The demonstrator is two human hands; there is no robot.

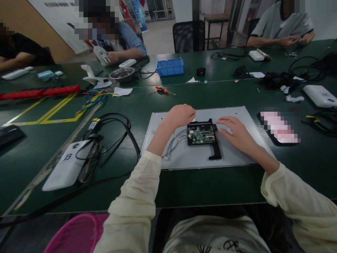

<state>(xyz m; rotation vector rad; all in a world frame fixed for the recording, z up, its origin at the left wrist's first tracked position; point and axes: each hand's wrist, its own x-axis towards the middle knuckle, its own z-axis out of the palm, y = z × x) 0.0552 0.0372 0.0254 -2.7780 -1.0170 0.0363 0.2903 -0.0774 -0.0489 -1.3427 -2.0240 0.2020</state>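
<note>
A black plastic frame (217,150) with a green circuit board (201,136) lies on a light grey panel (237,156). Grey cables (174,142) run from the board's left side to white connectors on the panel. At the frame's upper left corner, my left hand (182,115) is closed with its fingers bent down; its fingertips are mostly hidden, so what they pinch cannot be made out. Just right of the frame is my right hand (234,131), open, its fingers stretched toward the frame's edge. Whether those fingertips touch the frame is unclear.
An orange-handled screwdriver (162,89) and a blue bin (170,67) lie beyond the panel. Left stands a white power bank (67,165) with black cables; a phone (279,128) lies right. A metal bowl (122,74) sits farther back. Several people sit across the table.
</note>
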